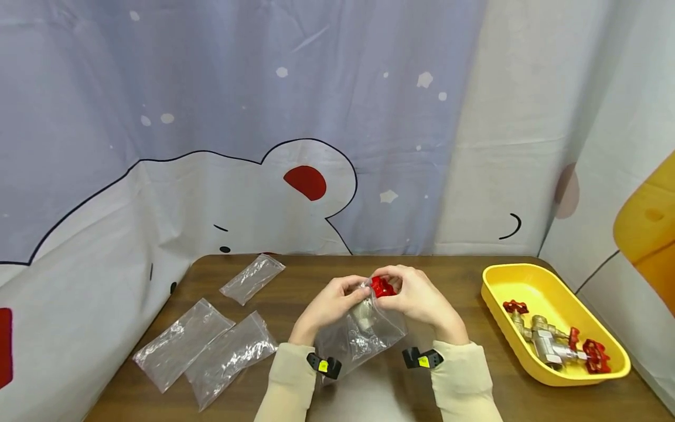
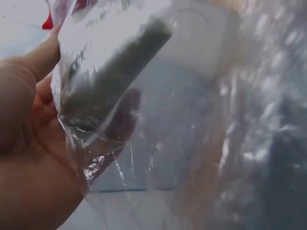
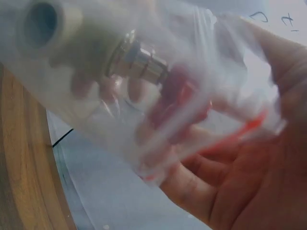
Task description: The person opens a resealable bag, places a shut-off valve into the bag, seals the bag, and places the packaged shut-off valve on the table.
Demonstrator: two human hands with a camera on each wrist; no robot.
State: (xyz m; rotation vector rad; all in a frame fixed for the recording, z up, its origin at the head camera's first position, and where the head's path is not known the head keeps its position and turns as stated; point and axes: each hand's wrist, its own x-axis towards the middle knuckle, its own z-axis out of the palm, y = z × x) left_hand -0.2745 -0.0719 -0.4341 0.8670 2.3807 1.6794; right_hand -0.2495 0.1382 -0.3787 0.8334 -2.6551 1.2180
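Both hands hold a clear zip bag (image 1: 364, 346) above the table. Inside it is a valve with a pale body (image 3: 86, 48), a shiny metal neck (image 3: 144, 62) and a red handwheel (image 1: 382, 286). My left hand (image 1: 333, 302) pinches the bag's upper left side; in the left wrist view its fingers show partly through the film. On the other side, my right hand (image 1: 419, 298) curls round the bag's mouth beside the handwheel. A red zip strip (image 3: 240, 129) runs along that mouth. Plastic glare blurs the valve body and some fingertips.
At the right stands a yellow tray (image 1: 490, 296) with several metal valves (image 1: 548, 346) bearing red handwheels. Three clear bags lie on the left: a small one (image 1: 253, 278) at the back and two larger, overlapping ones (image 1: 181, 340) nearer. A printed curtain (image 1: 401, 146) hangs behind the wooden table (image 1: 453, 275).
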